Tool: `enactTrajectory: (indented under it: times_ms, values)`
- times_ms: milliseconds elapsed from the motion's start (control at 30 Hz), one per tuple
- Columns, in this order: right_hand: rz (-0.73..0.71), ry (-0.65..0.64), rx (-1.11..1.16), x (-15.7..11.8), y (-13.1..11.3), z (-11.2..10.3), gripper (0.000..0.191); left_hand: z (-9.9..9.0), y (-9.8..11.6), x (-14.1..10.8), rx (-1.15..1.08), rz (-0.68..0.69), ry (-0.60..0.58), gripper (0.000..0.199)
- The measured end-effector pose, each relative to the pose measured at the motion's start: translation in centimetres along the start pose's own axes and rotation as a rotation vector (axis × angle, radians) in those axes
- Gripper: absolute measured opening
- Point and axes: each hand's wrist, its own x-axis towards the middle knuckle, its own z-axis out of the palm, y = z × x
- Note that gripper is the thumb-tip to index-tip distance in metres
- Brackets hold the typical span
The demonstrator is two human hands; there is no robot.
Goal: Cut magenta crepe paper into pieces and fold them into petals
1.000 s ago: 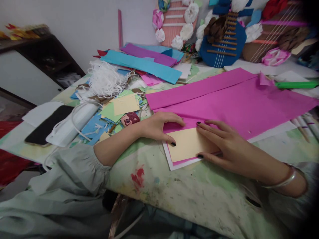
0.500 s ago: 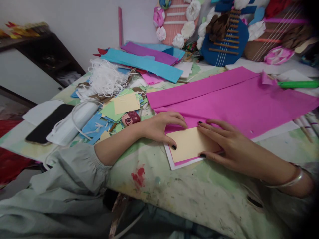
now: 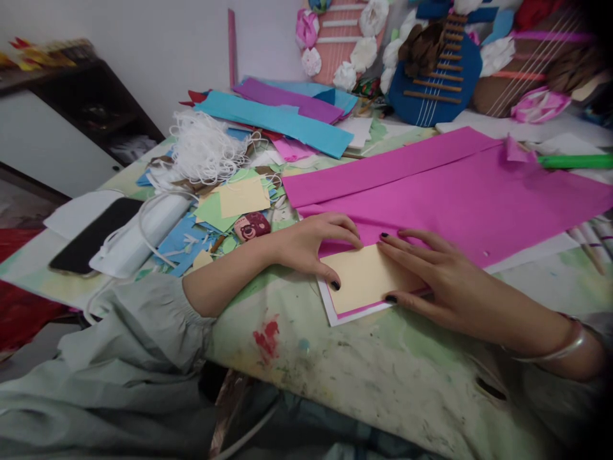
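Cream card (image 3: 361, 281) under spread L fingers (image 3: 325, 273) & R fingers (image 3: 401, 253); maroon item (image 3: 252, 227): txt illegible.

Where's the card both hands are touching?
In the head view, the cream card is just right of centre, on the pink paper, between left hand and right hand.

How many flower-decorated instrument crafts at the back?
3: pink craft at left, blue craft in the middle, brown craft at right. The dark right edge may hide more.
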Motion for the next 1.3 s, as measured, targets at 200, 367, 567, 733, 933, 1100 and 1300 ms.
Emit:
enactTrajectory:
  times_ms: [200,367,567,733,933,1100,1300]
  values:
    - [0.02,-0.008,0.004,-0.02,-0.2,-0.07,0.07,0.01,0.0,0.03,0.005,0.014,-0.003,0.064]
    - [-0.003,-0.001,0.005,0.06,-0.24,-0.3,0.07,0.04,0.11,-0.02,0.027,0.019,-0.007,0.064]
    - [-0.02,0.005,0.003,0.11,-0.22,-0.33,0.069,0.08,0.12,-0.05,0.031,0.017,-0.009,0.065]
    - [-0.002,-0.005,0.002,0.05,-0.31,-0.36,0.07,0.06,0.14,-0.1,0.039,0.016,-0.017,0.067]
    - [-0.008,0.002,0.001,-0.03,-0.19,-0.27,0.07,0.09,0.13,-0.11,0.046,0.023,-0.011,0.067]
    - [-0.02,0.005,0.004,0.05,-0.22,-0.36,0.071,0.05,0.18,-0.06,0.038,0.023,-0.009,0.066]
    - [-0.019,0.004,0.008,0.06,-0.18,-0.32,0.071,0.11,0.27,-0.01,0.045,0.019,-0.011,0.066]
